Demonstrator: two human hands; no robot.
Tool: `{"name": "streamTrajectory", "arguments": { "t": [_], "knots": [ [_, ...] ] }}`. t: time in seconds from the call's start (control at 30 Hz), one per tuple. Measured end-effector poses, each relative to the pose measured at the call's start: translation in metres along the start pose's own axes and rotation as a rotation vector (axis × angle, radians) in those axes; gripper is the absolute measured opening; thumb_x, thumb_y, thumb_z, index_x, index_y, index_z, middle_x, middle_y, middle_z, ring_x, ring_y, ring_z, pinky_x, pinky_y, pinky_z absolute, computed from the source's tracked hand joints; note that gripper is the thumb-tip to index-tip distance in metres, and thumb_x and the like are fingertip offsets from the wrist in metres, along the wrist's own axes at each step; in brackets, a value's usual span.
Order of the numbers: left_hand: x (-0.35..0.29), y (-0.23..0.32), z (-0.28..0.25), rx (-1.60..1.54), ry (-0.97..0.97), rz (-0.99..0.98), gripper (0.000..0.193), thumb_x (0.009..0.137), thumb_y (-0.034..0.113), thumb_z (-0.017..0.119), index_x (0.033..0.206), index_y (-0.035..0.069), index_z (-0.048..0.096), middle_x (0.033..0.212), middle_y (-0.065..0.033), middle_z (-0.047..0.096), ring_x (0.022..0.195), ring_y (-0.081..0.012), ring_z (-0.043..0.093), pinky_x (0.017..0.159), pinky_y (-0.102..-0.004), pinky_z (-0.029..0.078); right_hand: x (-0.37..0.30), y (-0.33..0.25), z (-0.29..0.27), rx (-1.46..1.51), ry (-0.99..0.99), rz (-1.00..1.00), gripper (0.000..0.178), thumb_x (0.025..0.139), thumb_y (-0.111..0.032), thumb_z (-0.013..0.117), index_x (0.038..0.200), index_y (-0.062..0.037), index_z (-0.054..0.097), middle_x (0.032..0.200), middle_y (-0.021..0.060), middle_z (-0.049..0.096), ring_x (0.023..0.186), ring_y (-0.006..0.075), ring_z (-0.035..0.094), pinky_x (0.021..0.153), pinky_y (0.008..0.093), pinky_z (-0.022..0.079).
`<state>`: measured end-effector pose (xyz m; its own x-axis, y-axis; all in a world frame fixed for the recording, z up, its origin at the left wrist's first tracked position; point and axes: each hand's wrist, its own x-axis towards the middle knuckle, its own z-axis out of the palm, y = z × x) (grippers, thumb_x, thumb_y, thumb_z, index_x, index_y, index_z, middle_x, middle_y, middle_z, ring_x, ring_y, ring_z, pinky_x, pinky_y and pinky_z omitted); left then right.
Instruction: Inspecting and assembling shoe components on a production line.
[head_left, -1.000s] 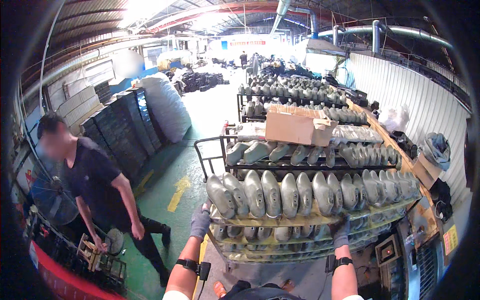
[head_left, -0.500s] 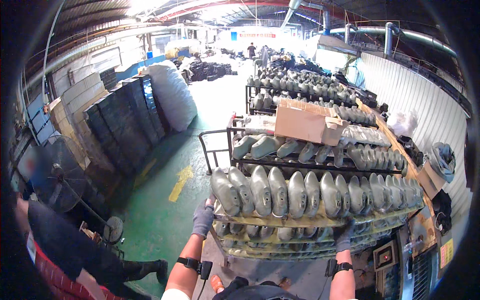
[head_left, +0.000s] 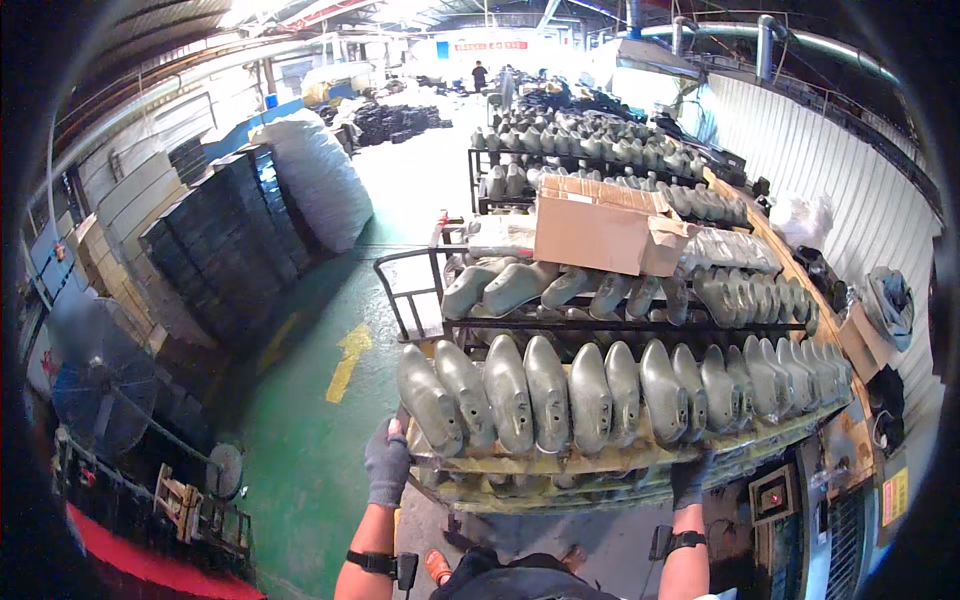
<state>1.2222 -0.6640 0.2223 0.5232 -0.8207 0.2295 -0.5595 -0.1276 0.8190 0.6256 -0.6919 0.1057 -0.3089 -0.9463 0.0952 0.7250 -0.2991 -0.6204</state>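
Before me stands a multi-tier rack [head_left: 640,462] with yellowish shelf edges. Its top shelf bears a row of grey-green shoe lasts [head_left: 508,393], standing toe up and leaning back; more of them show on the tier below. My left hand [head_left: 387,463], in a grey glove with the thumb tip bare, is closed round the left front corner of the top shelf. On the shelf's front edge, right of the middle, my right hand [head_left: 688,480] is closed in a darker grey glove. Its fingertips are partly hidden by shadow and the shelf.
Beyond it, a black-framed rack [head_left: 410,293] carries more lasts and a cardboard box [head_left: 590,235]. A green floor lane with a yellow arrow [head_left: 349,362] runs along the left, past a large fan [head_left: 105,390] and stacked dark crates [head_left: 225,235]. A wooden-edged bench [head_left: 850,440] borders the right.
The rack's top shelf sits nearer and slightly lower in view, with both hands still on it. At the left, the person in dark clothing has gone out of view.
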Motion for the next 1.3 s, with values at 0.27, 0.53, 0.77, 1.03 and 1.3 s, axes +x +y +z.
{"name": "streamTrajectory", "arguments": {
  "t": [0.27,0.53,0.77,1.03,1.3],
  "knots": [
    [0.003,0.004,0.001,-0.025,0.104,0.102,0.035,0.103,0.029,0.05,0.09,-0.001,0.062,0.077,-0.0204,0.061,0.068,-0.03,0.056,0.067,-0.0446,0.045,0.007,0.007,-0.003,0.014,0.002,-0.051,0.065,0.087,-0.044,0.066,0.14,-0.0086,0.055,0.138,0.0096,0.062,0.126,0.0316,0.057,0.11,0.051,0.043],
    [0.004,0.0,-0.006,-0.108,0.033,0.077,0.034,0.104,0.028,0.05,0.094,-0.001,0.064,0.08,-0.0206,0.065,0.069,-0.0311,0.059,0.067,-0.043,0.047,0.006,0.016,0.003,0.018,-0.019,-0.078,0.057,0.091,-0.048,0.061,0.135,-0.0116,0.057,0.138,0.0074,0.061,0.128,0.0299,0.055,0.113,0.0501,0.04],
    [0.003,0.009,0.0,-0.062,0.004,0.059,0.034,0.103,0.029,0.051,0.093,0.0,0.065,0.079,-0.0202,0.064,0.069,-0.0339,0.059,0.067,-0.0439,0.047,0.004,0.003,0.002,-0.054,-0.055,-0.06,0.059,0.091,-0.052,0.061,0.134,-0.0121,0.06,0.136,0.006,0.061,0.126,0.0276,0.056,0.111,0.0487,0.041],
    [0.001,-0.001,0.0,-0.051,0.0,0.059,0.039,0.104,0.033,0.047,0.095,-0.001,0.064,0.085,-0.0231,0.065,0.076,-0.039,0.061,0.071,-0.0476,0.047,0.0,0.002,-0.004,0.008,-0.005,0.045,0.057,0.091,-0.053,0.061,0.133,-0.0136,0.061,0.138,0.0061,0.06,0.129,0.0284,0.054,0.111,0.0492,0.041],
    [0.009,-0.019,0.003,-0.049,-0.092,-0.016,0.044,0.105,0.036,0.043,0.112,-0.001,0.067,0.106,-0.025,0.069,0.1,-0.0426,0.064,0.089,-0.046,0.05,0.007,-0.001,-0.016,0.014,-0.034,0.157,0.056,0.095,-0.052,0.052,0.136,-0.0148,0.06,0.144,0.0065,0.057,0.133,0.0296,0.051,0.113,0.0536,0.036]
  ]
}}
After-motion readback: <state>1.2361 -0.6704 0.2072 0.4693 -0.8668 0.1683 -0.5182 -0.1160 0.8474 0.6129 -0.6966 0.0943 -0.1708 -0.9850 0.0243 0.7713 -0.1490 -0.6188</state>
